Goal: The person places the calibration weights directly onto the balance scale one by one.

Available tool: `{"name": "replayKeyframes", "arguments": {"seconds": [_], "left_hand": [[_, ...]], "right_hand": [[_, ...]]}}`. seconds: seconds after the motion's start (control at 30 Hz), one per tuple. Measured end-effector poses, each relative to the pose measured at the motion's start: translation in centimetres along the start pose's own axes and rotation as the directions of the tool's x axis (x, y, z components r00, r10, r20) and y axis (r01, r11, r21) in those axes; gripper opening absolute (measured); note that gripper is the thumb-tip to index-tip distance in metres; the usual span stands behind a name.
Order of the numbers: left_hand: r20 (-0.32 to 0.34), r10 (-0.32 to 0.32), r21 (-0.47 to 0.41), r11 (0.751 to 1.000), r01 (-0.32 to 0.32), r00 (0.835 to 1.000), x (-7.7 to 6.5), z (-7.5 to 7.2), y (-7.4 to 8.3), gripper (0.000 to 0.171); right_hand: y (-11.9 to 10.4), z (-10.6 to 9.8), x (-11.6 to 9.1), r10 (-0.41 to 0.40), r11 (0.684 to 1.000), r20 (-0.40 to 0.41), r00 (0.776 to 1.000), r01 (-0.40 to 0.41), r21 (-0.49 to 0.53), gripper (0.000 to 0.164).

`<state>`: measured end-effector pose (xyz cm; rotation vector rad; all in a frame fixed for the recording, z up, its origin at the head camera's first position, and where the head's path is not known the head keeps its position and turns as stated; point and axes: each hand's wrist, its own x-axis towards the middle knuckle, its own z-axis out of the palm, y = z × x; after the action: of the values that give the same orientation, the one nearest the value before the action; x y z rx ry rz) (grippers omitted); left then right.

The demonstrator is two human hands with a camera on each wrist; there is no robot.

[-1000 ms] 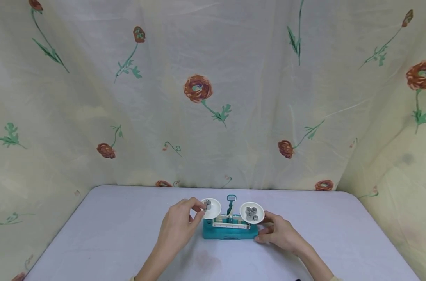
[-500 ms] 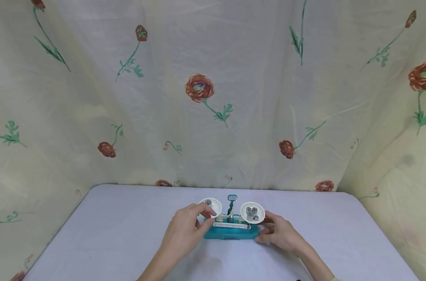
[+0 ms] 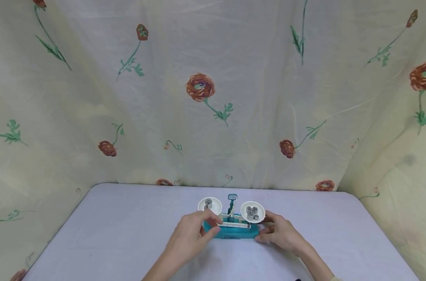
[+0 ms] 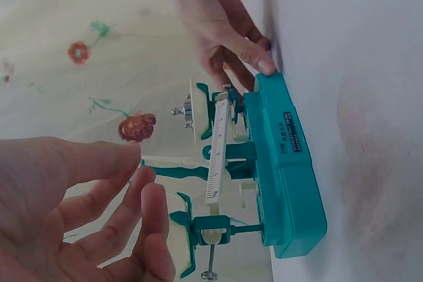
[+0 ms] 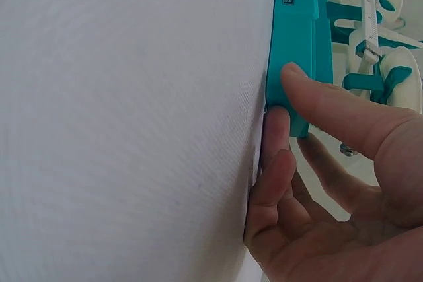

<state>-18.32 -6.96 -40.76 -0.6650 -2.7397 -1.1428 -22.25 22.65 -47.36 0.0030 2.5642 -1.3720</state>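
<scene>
A small teal balance scale (image 3: 231, 233) with two white pans stands on the table. Metal weights (image 3: 208, 202) sit in its left pan (image 3: 218, 206), and several more weights (image 3: 250, 212) are grouped in the right pan (image 3: 243, 218). My left hand (image 3: 189, 235) hovers before the scale's left side, thumb and index finger apart, close to the white graduated beam (image 3: 234, 225); nothing shows between its fingers. With the thumb on the front of the teal base (image 5: 291, 37) and fingers around its end, my right hand (image 5: 350, 183) grips the scale's right end.
The pale cloth-covered table (image 3: 104, 234) reaches to a flower-patterned curtain (image 3: 248, 156) at the back and on both sides. A teal pointer post with a small plate (image 3: 232, 197) rises between the pans.
My left hand has moved from the left pan's weights, right and toward me, to the front of the beam. The right hand has kept its grip on the base.
</scene>
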Motion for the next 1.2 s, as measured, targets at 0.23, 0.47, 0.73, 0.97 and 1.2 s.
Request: {"name": "replayKeyframes", "arguments": {"seconds": [0.23, 0.47, 0.73, 0.97, 1.2], "left_hand": [[0.088, 0.026, -0.089, 0.996, -0.018, 0.996, -0.1, 0.4, -0.3, 0.011], [0.191, 0.052, -0.137, 0.99, -0.026, 0.98, -0.1, 1.2, -0.4, 0.013], [0.289, 0.008, -0.153, 0.987, 0.038, 0.957, -0.1, 2.1, -0.7, 0.017], [0.369, -0.009, -0.185, 0.979, 0.083, 0.929, 0.1, 2.8, -1.0, 0.022], [0.453, -0.035, -0.171, 0.977, 0.125, 0.891, 0.1, 3.8, -1.1, 0.02]], "right_hand": [[0.0, 0.0, 0.0, -0.002, 1.0, -0.004, 1.0, 0.002, -0.005, 0.09], [0.0, 0.0, 0.1, 0.0, 1.0, -0.006, 1.0, 0.0, -0.004, 0.09], [0.0, 0.0, -0.1, -0.005, 1.0, -0.006, 1.0, 0.006, 0.008, 0.088], [0.1, 0.0, -0.1, -0.017, 1.0, -0.006, 1.0, 0.017, -0.002, 0.087], [0.2, -0.1, 0.0, -0.055, 0.998, 0.002, 0.998, 0.055, -0.004, 0.086]]}}
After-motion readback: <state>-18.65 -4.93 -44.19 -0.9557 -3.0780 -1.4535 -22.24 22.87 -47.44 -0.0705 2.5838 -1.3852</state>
